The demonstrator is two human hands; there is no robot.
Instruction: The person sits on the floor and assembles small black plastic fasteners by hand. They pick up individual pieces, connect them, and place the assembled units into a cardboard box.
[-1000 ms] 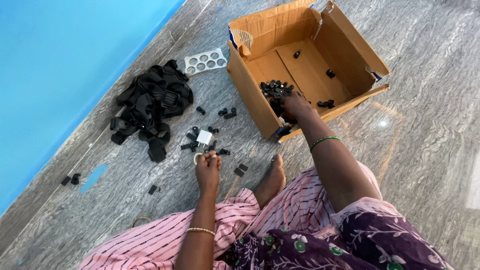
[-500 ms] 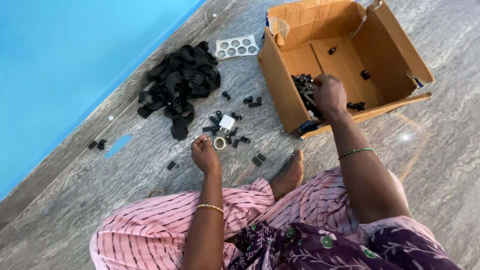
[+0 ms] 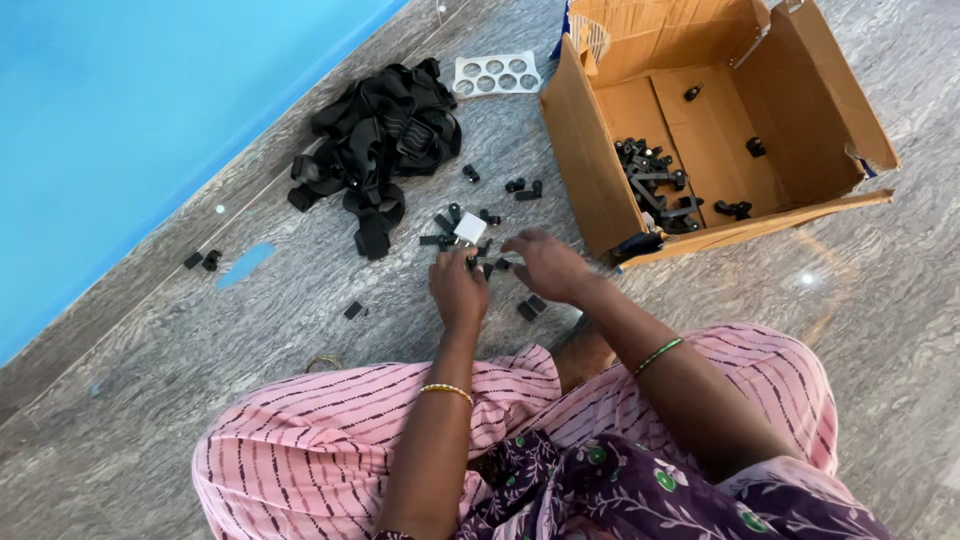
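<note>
Here, your left hand [image 3: 458,290] curls over small black plastic clips [image 3: 478,262] scattered on the grey floor [image 3: 300,330], grip contents unclear; your right hand [image 3: 545,265] hovers spread beside them, near the open cardboard box [image 3: 585,175].

Bright, even daylight fills the scene. Two small white glare spots shine on the polished grey floor [image 3: 870,330], right of the box [image 3: 590,170]. Shadows are soft and short. Focus is sharp overall; the moving hands look slightly blurred.
</note>
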